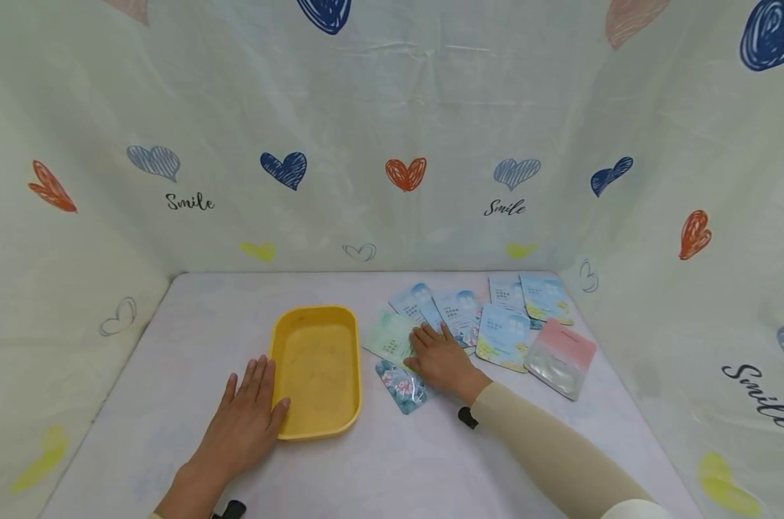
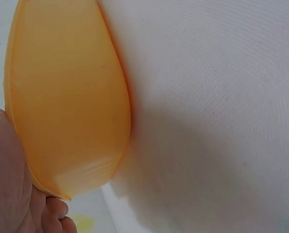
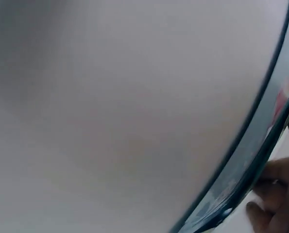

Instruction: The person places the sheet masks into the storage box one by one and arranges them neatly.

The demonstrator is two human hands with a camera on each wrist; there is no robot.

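My left hand (image 1: 245, 425) rests along the left side of a yellow rectangular tray (image 1: 316, 431), fingers straight and thumb over the rim. In the left wrist view, the tray's outer wall (image 2: 71, 97) stands beside the palm. To the right, my right hand (image 1: 442, 360) lies over flat sheet-mask packets, its fingers spread and slightly bent. The fingertips touch a pale green packet (image 1: 388, 335). A teal floral packet (image 1: 403, 386) lies just below this hand. In the right wrist view, fingers (image 3: 275, 194) are beside a dark-edged packet (image 3: 231, 179).
Blue packets (image 1: 456, 310) lie fanned beyond the right hand, with another blue packet (image 1: 503, 333) to its right. A pink-and-silver packet (image 1: 562, 357) lies farther right. The white tabletop (image 1: 190, 339) meets a heart-printed cloth (image 1: 340, 216) at the back and sides.
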